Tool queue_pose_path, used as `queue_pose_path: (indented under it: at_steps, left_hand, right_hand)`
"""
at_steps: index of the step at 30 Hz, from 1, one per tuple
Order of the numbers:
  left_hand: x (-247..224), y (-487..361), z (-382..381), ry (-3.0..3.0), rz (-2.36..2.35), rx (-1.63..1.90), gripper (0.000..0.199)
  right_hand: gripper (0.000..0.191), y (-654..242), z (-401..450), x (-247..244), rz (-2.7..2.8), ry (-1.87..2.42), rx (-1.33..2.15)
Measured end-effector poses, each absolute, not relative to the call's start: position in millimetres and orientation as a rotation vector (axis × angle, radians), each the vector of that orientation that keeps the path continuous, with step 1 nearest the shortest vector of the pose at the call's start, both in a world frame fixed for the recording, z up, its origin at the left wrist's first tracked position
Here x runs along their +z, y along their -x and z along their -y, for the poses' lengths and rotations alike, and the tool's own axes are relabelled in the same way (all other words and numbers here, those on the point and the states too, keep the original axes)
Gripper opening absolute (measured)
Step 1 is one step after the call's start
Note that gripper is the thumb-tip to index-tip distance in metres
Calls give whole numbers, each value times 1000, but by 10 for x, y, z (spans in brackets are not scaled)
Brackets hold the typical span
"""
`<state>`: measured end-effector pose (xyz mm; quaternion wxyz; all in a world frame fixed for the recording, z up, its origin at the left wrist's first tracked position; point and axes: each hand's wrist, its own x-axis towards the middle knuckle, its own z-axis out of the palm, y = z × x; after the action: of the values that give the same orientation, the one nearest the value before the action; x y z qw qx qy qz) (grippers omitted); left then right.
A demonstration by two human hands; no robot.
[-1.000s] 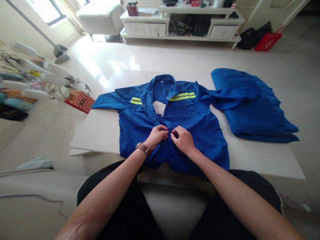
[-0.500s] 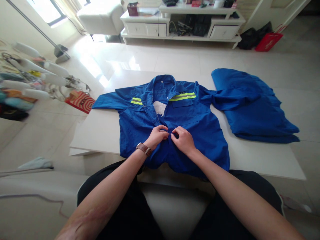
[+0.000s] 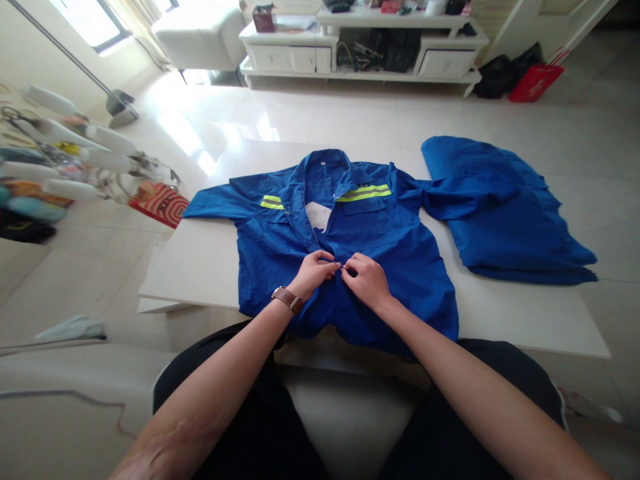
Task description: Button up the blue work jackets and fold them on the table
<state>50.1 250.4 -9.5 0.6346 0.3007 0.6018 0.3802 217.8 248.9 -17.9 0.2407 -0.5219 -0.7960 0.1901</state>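
Note:
A blue work jacket [image 3: 405, 260] with yellow-green reflective stripes lies face up, its collar at the far end and its neck partly open over a whitish patch. My left hand [image 3: 316, 273], a brown-strapped watch on its wrist, pinches the jacket's front edge near the middle. Close against it, my right hand [image 3: 366, 279] pinches the same front opening with thumb and forefinger. The fingertips of both hands nearly meet; any button or fastener between them is too small to make out.
Under the jacket is a white table [image 3: 185, 267]. Folded blue fabric [image 3: 505, 213] lies at its right end, with the jacket's sleeve over it. At left stand white thread cones [image 3: 107, 160] and a red patterned bag [image 3: 163, 203]. A white cabinet [image 3: 290, 59] stands beyond.
My left fingertips have shifted slightly right, closer to the right hand's. Both hands stay at the jacket's front opening, and the jacket lies as before.

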Motion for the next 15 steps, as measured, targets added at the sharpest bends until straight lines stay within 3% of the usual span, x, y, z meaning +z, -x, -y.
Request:
queue_pose_path:
  at_steps: [8, 15]
  left_hand:
    - [-104, -499, -2504, -782, -1352, 904, 31]
    - [-108, -480, -2495, -846, -1330, 900, 35]
  right_hand:
    - [4, -2166, -2474, -168, 2129, 1413, 552]
    - [4, -2151, -2456, -152, 2106, 1378, 627]
